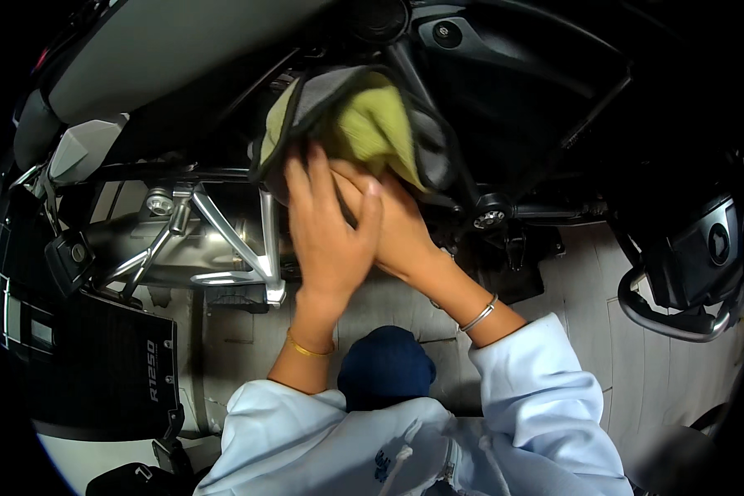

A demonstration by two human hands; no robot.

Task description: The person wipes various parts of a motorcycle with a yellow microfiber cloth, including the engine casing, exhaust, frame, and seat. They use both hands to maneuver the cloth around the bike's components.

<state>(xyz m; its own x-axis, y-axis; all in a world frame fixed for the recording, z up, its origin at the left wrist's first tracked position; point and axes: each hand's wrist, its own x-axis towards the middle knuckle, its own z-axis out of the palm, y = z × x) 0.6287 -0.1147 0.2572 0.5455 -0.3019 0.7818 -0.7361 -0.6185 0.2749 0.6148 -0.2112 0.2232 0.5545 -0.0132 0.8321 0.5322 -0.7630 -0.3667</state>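
A two-sided cleaning cloth [376,124], yellow-green on one face and grey with a dark border on the other, is bunched up against the motorcycle's side. My right hand [397,223] reaches into its lower folds and grips it, with the fingertips hidden by the cloth and the other hand. Against the cloth's lower left edge lies my left hand [326,231], its fingers stretched out and its thumb spread across the back of my right hand. The cloth and fingertips are slightly blurred.
Left of my hands are a silver bracket [227,236] and a metal exhaust [140,244]. A black side case [99,364] stands at the lower left. A black engine part with a silver guard bar [678,326] juts out at the right. Grey plank flooring [570,331] lies below.
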